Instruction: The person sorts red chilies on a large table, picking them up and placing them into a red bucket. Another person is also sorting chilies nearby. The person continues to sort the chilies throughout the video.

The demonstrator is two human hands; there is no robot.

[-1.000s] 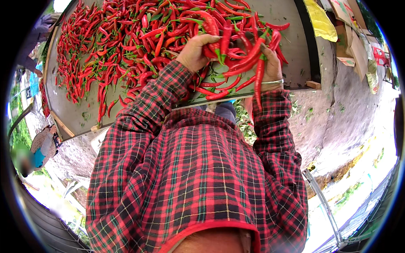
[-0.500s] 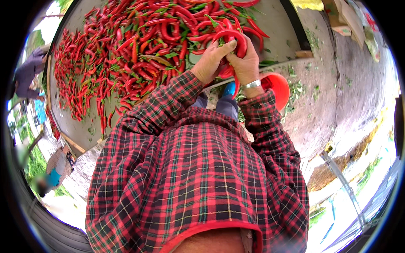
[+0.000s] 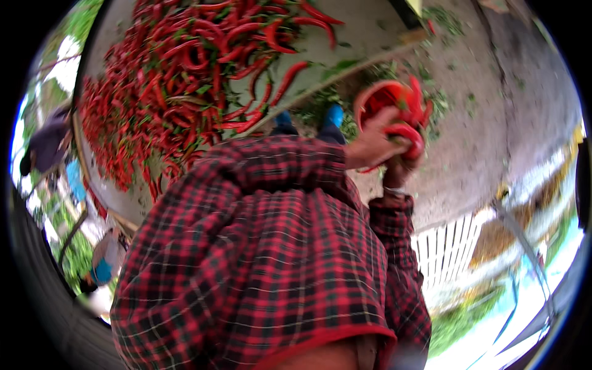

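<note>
Both hands are together at the right, over and beside a red bucket point(image 3: 372, 87) on the ground. My left hand point(image 3: 375, 143) reaches across with its fingers closed on red chili peppers point(image 3: 407, 134). Just below it, my right hand point(image 3: 402, 169), with a silvery band at the wrist, is wrapped round the same bunch from underneath. Several peppers stick up from the grip, slightly blurred. Inside the bucket more red shows, partly hidden by the hands. A large heap of red chili peppers point(image 3: 185, 58) with green stems covers the table at the left.
The table's wooden edge point(image 3: 345, 74) slants between the heap and the bucket. Green leaf scraps point(image 3: 327, 106) litter the concrete ground point(image 3: 468, 142) around my blue shoes point(image 3: 333, 115). Two other people point(image 3: 49, 140) are at the far left. A white slatted thing point(image 3: 447, 250) lies at right.
My hands have swung right and down from over the heap's edge to the bucket, carrying the chili peppers. The view has shifted, so the heap sits further left and up.
</note>
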